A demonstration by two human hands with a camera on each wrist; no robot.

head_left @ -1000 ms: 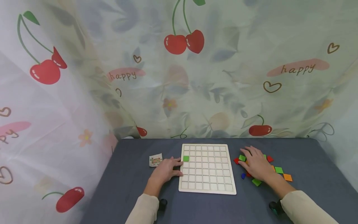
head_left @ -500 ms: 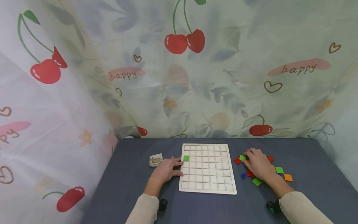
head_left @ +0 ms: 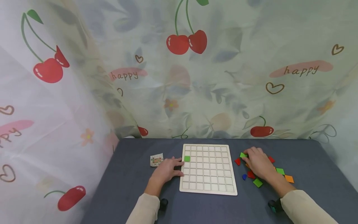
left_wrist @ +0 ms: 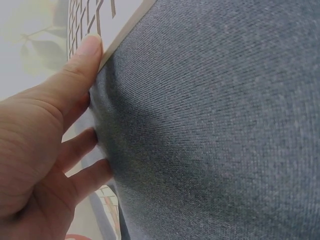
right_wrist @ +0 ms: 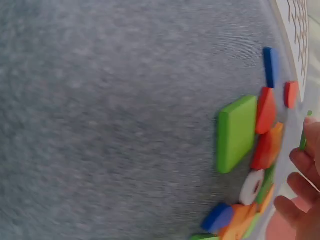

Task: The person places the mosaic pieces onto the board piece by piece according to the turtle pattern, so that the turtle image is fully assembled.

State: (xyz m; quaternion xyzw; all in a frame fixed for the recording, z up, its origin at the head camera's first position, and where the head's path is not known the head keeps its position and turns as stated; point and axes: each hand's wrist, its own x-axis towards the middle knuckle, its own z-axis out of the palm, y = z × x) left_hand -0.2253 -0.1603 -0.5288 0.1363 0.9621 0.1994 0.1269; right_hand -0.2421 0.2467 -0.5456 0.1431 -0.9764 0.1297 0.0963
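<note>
A cream square board (head_left: 209,166) with a grid of shallow cells lies mid-table, a green square tile (head_left: 187,158) in one cell near its upper left. My left hand (head_left: 167,170) rests at the board's left edge, thumb tip on the rim in the left wrist view and fingers spread loosely. Over a loose pile on the right, my right hand (head_left: 258,161) pinches another green square tile (head_left: 243,155) between thumb and fingers. Around it lie red tiles (head_left: 251,175), a green tile (head_left: 257,183), an orange tile (head_left: 289,179) and a small blue piece (head_left: 244,177).
Left of the board lies a small printed card (head_left: 156,160) with a grid picture. In the right wrist view, a white ring-like piece (right_wrist: 251,187) and another blue piece (right_wrist: 218,216) lie among the tiles. A cherry-print curtain (head_left: 212,93) hangs behind the dark grey table (head_left: 207,208).
My right hand's fingers have closed in on the green tile at the pile's upper left, and it now tilts in the pinch. My left hand has stayed at the board's edge.
</note>
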